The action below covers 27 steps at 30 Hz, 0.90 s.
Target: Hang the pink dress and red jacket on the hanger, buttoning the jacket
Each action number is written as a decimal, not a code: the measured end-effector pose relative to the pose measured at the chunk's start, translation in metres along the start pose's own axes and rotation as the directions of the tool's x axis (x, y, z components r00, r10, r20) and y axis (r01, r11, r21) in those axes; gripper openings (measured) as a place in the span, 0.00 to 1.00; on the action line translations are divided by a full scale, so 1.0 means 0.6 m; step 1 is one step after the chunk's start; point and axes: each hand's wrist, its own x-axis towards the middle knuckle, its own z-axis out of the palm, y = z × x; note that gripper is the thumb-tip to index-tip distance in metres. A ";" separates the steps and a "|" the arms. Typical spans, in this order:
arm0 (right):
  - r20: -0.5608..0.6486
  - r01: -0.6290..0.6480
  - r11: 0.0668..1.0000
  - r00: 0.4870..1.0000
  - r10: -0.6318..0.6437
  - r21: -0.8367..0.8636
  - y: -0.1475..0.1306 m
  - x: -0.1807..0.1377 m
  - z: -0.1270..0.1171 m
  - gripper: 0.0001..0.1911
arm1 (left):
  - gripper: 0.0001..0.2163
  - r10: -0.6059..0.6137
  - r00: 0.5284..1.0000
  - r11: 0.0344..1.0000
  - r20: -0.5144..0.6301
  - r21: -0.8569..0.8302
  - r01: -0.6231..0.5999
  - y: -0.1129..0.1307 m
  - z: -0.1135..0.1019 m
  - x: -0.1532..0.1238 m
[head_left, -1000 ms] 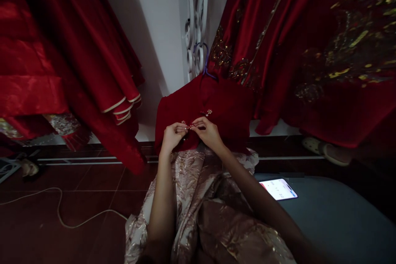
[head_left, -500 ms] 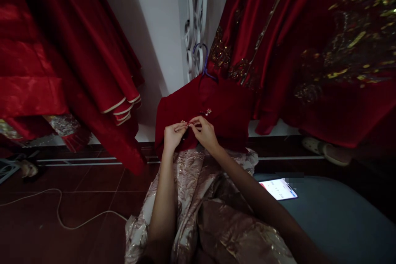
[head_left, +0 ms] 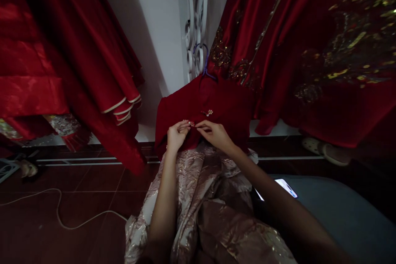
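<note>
A dark red garment (head_left: 179,109) hangs on a purple hanger (head_left: 204,64) in front of me, with a shiny flower-shaped ornament (head_left: 209,112) on its front. My left hand (head_left: 177,136) is closed at the garment's front, pinching a small jewelled button (head_left: 191,123) between thumb and fingers. Just right of it, my right hand (head_left: 215,133) has its thumb and forefinger pressed together by the button's edge. Whatever lies in that pinch is too small to make out. Below the red part, a pinkish metallic patterned fabric (head_left: 192,181) spreads under my forearms.
Red garments (head_left: 114,57) hang at left, and sequined red ones (head_left: 349,103) at right. A white scrollwork stand (head_left: 189,29) rises behind. A lit phone (head_left: 286,188) lies on a grey-green seat (head_left: 334,210). A pale cable (head_left: 58,210) crosses the tiled floor.
My right hand has shifted right, leaving a small gap from the left fingertips. The left hand has edged slightly right. My right forearm now covers more of the phone.
</note>
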 end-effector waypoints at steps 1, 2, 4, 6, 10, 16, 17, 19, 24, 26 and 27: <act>0.049 -0.024 0.999 0.998 0.025 -0.030 0.003 -0.010 -0.015 0.08 | 0.17 -0.009 1.000 1.000 0.030 -0.008 0.010 0.000 0.007 -0.001; 0.096 -0.047 0.997 0.994 0.052 -0.058 0.006 -0.019 -0.030 0.08 | 0.19 -0.016 0.998 1.000 0.054 -0.018 0.017 -0.001 0.014 -0.001; 0.166 -0.085 0.989 0.980 0.105 -0.120 0.015 -0.034 -0.060 0.09 | 0.22 -0.020 0.996 0.999 0.082 -0.036 0.023 -0.003 0.029 -0.003; 0.193 -0.129 0.976 0.967 0.163 -0.178 0.026 -0.041 -0.084 0.09 | 0.24 -0.014 0.997 1.000 0.076 -0.026 0.016 -0.004 0.037 -0.004; 0.222 -0.240 0.940 0.930 0.295 -0.243 0.041 -0.043 -0.106 0.12 | 0.24 0.006 0.994 1.000 0.111 0.023 -0.009 0.005 0.023 -0.006; 0.319 -0.261 0.888 0.864 0.389 -0.378 0.049 -0.047 -0.094 0.16 | 0.11 -0.024 0.982 0.998 0.187 0.060 0.013 0.033 -0.048 -0.012; 0.296 -0.245 0.875 0.874 0.386 -0.418 0.051 -0.047 -0.090 0.17 | 0.09 -0.040 0.974 0.995 0.224 0.096 0.019 0.033 -0.058 -0.013; 0.225 -0.206 0.850 0.910 0.348 -0.485 0.057 -0.047 -0.083 0.19 | 0.07 -0.085 0.944 0.978 0.318 0.207 0.018 0.028 -0.069 -0.016; 0.208 -0.185 0.849 0.923 0.323 -0.496 0.085 -0.046 -0.061 0.19 | 0.20 -0.193 0.918 0.890 0.346 0.455 0.016 -0.005 -0.060 -0.019; 0.204 -0.175 0.851 0.929 0.310 -0.494 0.097 -0.046 -0.054 0.17 | 0.19 -0.216 0.911 0.847 0.351 0.532 -0.004 -0.015 -0.049 -0.020; 0.198 -0.163 0.858 0.936 0.291 -0.487 0.103 -0.046 -0.052 0.15 | 0.16 -0.218 0.912 0.815 0.348 0.579 -0.026 -0.018 -0.043 -0.020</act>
